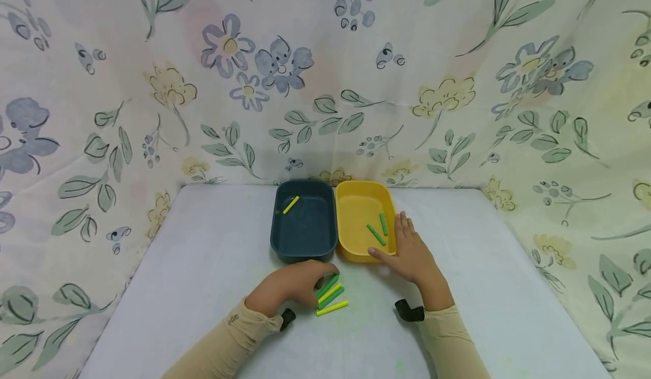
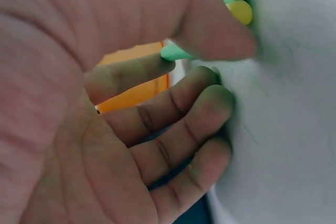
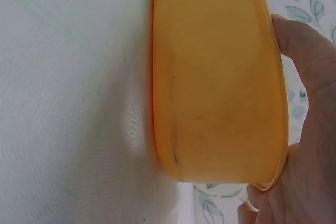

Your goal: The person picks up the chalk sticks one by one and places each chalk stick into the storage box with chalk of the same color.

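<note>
My left hand (image 1: 300, 283) reaches over a small group of chalk sticks in front of the bins. Its thumb and index finger pinch a green chalk stick (image 1: 328, 286), whose pale green end (image 2: 176, 52) shows between them in the left wrist view. Beside it lie a yellow chalk stick (image 1: 329, 293), another green chalk stick (image 1: 331, 298) and a separate yellow chalk stick (image 1: 332, 308). My right hand (image 1: 414, 257) holds the front right corner of the yellow bin (image 3: 220, 82), thumb at the front rim and fingers along the right side.
A dark blue bin (image 1: 305, 240) stands against the yellow bin's left side, with a yellow chalk stick (image 1: 291, 205) inside. Two green chalk sticks (image 1: 376, 235) lie in the yellow bin. A white cloth (image 1: 213, 243) covers the table, and a floral curtain (image 1: 325, 74) hangs behind.
</note>
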The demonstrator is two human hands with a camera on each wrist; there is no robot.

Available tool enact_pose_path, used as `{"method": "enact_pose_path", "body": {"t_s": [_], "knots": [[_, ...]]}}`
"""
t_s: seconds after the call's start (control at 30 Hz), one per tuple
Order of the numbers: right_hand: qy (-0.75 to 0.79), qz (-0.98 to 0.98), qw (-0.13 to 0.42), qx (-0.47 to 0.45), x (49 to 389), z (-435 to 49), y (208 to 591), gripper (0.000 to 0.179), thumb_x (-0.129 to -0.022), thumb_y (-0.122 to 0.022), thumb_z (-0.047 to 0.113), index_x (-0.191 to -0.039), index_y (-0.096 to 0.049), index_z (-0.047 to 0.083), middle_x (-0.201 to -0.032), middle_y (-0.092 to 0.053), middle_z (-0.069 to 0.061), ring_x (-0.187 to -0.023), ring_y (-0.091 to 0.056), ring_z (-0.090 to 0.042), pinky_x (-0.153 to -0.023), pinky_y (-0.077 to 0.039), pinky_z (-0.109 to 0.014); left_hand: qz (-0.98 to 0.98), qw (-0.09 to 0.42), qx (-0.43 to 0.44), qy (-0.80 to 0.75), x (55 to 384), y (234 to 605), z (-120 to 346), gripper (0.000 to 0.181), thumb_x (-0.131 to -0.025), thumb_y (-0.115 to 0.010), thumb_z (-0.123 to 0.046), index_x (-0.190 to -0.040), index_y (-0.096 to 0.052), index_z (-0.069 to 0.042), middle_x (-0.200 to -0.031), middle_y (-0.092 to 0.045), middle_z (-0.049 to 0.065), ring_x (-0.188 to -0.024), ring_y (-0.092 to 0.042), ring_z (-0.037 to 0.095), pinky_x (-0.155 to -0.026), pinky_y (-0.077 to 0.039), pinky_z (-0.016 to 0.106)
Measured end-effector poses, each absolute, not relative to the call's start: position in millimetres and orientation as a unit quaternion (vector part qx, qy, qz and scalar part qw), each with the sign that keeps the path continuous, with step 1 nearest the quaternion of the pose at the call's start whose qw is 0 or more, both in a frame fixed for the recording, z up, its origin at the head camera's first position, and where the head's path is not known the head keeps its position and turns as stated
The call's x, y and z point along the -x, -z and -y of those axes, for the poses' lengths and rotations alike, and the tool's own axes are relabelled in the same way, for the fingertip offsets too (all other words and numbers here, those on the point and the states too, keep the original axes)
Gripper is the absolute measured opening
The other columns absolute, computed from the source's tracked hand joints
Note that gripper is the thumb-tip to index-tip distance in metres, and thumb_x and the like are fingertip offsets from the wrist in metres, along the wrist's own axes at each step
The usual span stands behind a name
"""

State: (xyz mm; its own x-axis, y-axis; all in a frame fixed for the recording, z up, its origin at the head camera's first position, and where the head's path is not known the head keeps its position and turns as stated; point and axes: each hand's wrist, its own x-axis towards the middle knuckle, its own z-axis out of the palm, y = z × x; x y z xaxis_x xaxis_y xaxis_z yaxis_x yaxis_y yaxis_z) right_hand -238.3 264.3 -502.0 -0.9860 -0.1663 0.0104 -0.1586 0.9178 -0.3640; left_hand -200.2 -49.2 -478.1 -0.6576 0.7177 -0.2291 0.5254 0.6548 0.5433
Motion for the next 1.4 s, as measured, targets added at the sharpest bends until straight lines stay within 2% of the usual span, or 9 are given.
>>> {"method": "enact_pose_path", "body": {"t_s": [0.27,0.6,0.83,1.03,1.23,1.4], "knots": [[0.184,-0.979,0.006,0.083,239.3,-265.3,505.0,0.131,-0.088,-0.05,0.09,-0.17,0.0,0.001,-0.179,0.001,-0.017,-0.166,-0.007,-0.042,-0.13,-0.022,-0.065,-0.88,0.209,-0.346,-0.248,196.8,478.9,55.4,0.075,-0.079,-0.085,-0.003,-0.148,-0.058,-0.013,-0.102,-0.064,-0.001,-0.085,-0.052,0.007,-0.076,-0.048,0.024],[0.184,-0.98,0.004,0.081,239.6,-264.6,506.6,0.132,-0.087,-0.05,0.091,-0.17,0.002,0.003,-0.179,0.001,-0.017,-0.166,-0.006,-0.042,-0.129,-0.022,-0.066,-0.881,0.188,-0.351,-0.256,193.8,479.2,57.8,0.078,-0.08,-0.086,-0.011,-0.152,-0.056,-0.014,-0.109,-0.066,-0.004,-0.096,-0.062,0.015,-0.084,-0.052,0.025],[0.184,-0.98,0.002,0.082,239.8,-264.8,506.4,0.132,-0.087,-0.051,0.091,-0.17,0.0,0.002,-0.179,-0.001,-0.018,-0.166,-0.007,-0.042,-0.129,-0.022,-0.066,-0.872,0.171,-0.36,-0.284,194.6,476.8,58.5,0.079,-0.083,-0.082,-0.015,-0.156,-0.052,-0.015,-0.111,-0.066,-0.001,-0.097,-0.062,0.015,-0.082,-0.052,0.025],[0.186,-0.979,0.001,0.084,239.0,-264.8,505.3,0.131,-0.088,-0.052,0.089,-0.17,-0.001,0.001,-0.179,-0.001,-0.018,-0.166,-0.007,-0.042,-0.129,-0.023,-0.066,-0.866,0.139,-0.368,-0.31,194.9,473.2,56.7,0.079,-0.087,-0.083,-0.022,-0.158,-0.048,-0.02,-0.113,-0.068,0.001,-0.093,-0.063,0.017,-0.076,-0.051,0.024],[0.172,-0.981,-0.007,0.086,239.0,-264.0,503.9,0.131,-0.088,-0.052,0.089,-0.17,-0.001,0.0,-0.179,-0.004,-0.02,-0.166,-0.008,-0.043,-0.132,-0.013,-0.063,-0.857,0.108,-0.373,-0.339,193.2,467.9,54.5,0.078,-0.089,-0.083,-0.026,-0.159,-0.048,-0.024,-0.116,-0.071,0.006,-0.097,-0.066,0.018,-0.078,-0.054,0.024],[0.164,-0.983,-0.008,0.087,238.7,-263.9,502.3,0.131,-0.089,-0.052,0.089,-0.169,-0.001,-0.001,-0.178,-0.003,-0.021,-0.166,-0.006,-0.043,-0.134,-0.01,-0.062,-0.855,0.085,-0.377,-0.347,192.6,464.4,52.2,0.076,-0.089,-0.083,-0.027,-0.158,-0.049,-0.021,-0.115,-0.072,0.003,-0.101,-0.069,0.022,-0.08,-0.055,0.024]]}}
